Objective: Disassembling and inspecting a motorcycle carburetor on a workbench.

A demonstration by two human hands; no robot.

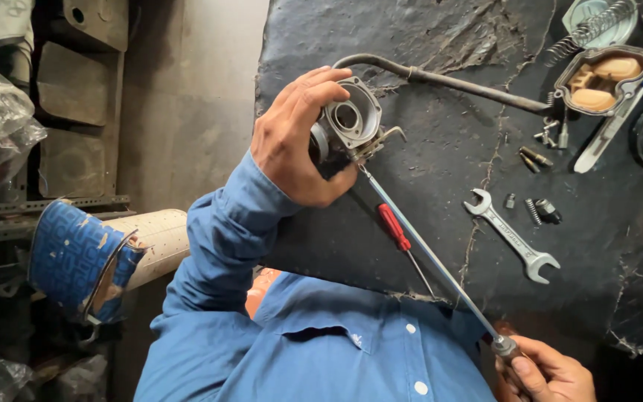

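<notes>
My left hand (292,141) grips a grey metal carburettor body (353,123) above the edge of a black worn work surface (440,67). My right hand (545,372), at the bottom right, holds the handle of a long thin screwdriver (433,257). Its shaft runs up and to the left, and its tip touches the underside of the carburettor body. A bent black rubber hose (448,78) lies just behind the body.
On the surface lie a red-handled screwdriver (396,228), an open-ended spanner (511,237), small screws, jets and springs (537,208), a float bowl with tan floats (604,78) and a blue-tipped tool (612,126). A blue patterned roll (83,257) stands at the left.
</notes>
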